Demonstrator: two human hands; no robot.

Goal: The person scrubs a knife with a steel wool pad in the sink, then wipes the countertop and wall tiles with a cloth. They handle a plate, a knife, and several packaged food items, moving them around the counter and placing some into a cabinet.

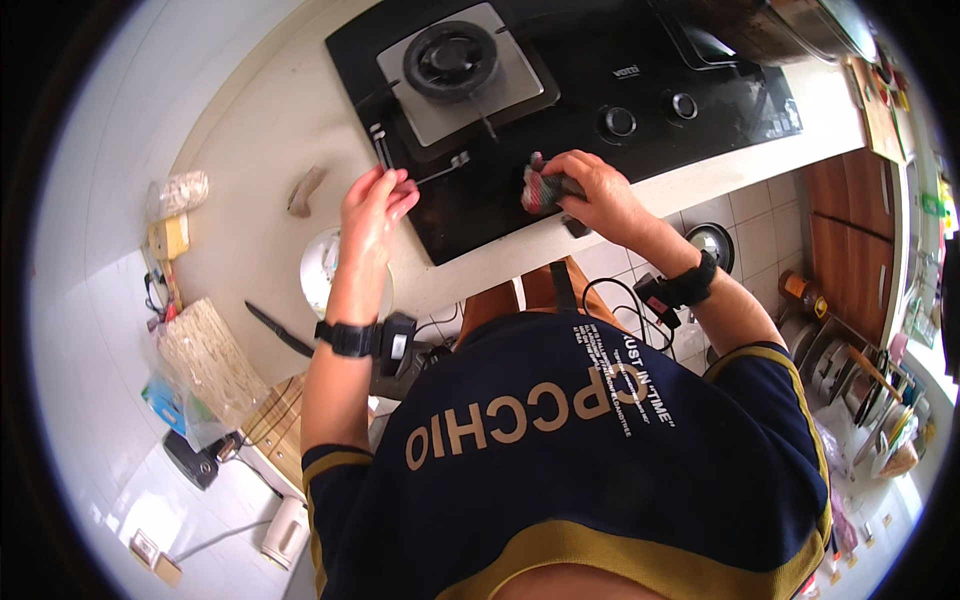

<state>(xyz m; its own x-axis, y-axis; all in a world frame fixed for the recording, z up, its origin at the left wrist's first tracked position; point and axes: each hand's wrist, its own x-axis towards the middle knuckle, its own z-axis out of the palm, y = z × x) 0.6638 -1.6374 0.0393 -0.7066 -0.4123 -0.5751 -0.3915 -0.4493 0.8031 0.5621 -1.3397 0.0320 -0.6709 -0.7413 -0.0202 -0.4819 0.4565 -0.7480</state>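
Over the near left edge of the black glass gas hob (pixel 480 202), my left hand (pixel 379 199) holds a thin metal pot support, whose arms spread from my fingers. My right hand (pixel 596 191) grips a bunched red, green and white cloth (pixel 541 187) above the hob's near edge. Behind the hands, the round black burner (pixel 450 60) sits on a square steel plate (pixel 416 124). Two control knobs (pixel 620 121) are to the right on the hob.
A white bowl (pixel 319 274) stands beside my left forearm, with a crumpled scrap (pixel 306 192) behind it. A black knife (pixel 277 328) lies on the left counter. A large metal pot (pixel 757 30) occupies the hob's far right. Bagged noodles (pixel 210 360) lie at left.
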